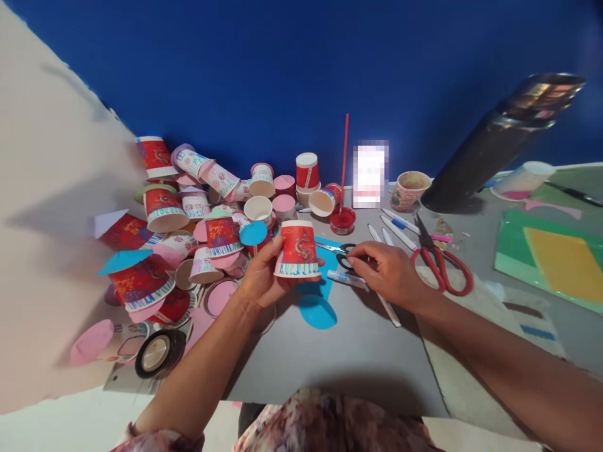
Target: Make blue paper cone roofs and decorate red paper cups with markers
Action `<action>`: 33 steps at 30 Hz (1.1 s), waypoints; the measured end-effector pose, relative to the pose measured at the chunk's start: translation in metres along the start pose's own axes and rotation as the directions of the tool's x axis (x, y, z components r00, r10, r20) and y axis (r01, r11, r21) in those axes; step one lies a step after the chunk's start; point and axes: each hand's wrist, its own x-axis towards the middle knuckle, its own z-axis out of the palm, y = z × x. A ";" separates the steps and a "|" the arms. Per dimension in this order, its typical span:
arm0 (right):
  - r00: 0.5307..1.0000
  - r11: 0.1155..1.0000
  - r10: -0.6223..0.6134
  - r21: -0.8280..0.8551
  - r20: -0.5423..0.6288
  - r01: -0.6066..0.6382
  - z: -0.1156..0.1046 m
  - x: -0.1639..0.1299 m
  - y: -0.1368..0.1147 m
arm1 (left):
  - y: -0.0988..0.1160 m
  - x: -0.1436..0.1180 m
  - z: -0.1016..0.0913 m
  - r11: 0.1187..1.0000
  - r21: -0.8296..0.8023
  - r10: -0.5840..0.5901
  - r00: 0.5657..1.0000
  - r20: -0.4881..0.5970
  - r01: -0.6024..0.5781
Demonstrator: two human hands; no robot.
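left hand [260,276] clamps inverted red paper cup [298,251] | right hand [389,271] pinches glue tube [347,279] | paint pot [342,220]: red paint

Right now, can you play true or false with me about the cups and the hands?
1. The left hand holds a red paper cup upside down. True.
2. The right hand holds the red-handled scissors. False: they lie on the table, beside that hand, which rests by a glue tube.
3. A blue paper circle lies under the cup. True.
4. The wall is green. False: it is blue.
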 end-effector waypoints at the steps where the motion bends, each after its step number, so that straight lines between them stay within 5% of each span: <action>1: 1.000 0.999 -0.015 -0.050 0.006 0.015 0.000 0.000 0.002 | -0.001 0.001 -0.002 1.000 0.005 0.010 0.999 -0.038 -0.010; 6: 0.982 0.969 -0.128 -0.193 0.139 0.154 0.002 -0.005 0.004 | -0.003 0.007 -0.011 0.995 -0.001 0.095 0.975 -0.200 -0.097; 11: 0.899 0.913 -0.305 -0.172 0.314 0.369 0.015 -0.023 -0.011 | -0.007 0.014 -0.014 0.980 0.008 0.190 0.935 -0.299 -0.197; 27: 0.913 0.977 -0.093 -0.141 0.398 0.161 0.025 -0.030 -0.022 | -0.020 0.015 -0.018 0.979 0.032 0.200 0.934 -0.295 -0.199; 33: 0.949 0.879 -0.064 -0.433 0.309 0.201 0.013 -0.022 -0.012 | -0.027 0.017 -0.028 0.966 0.070 0.259 0.947 -0.190 -0.250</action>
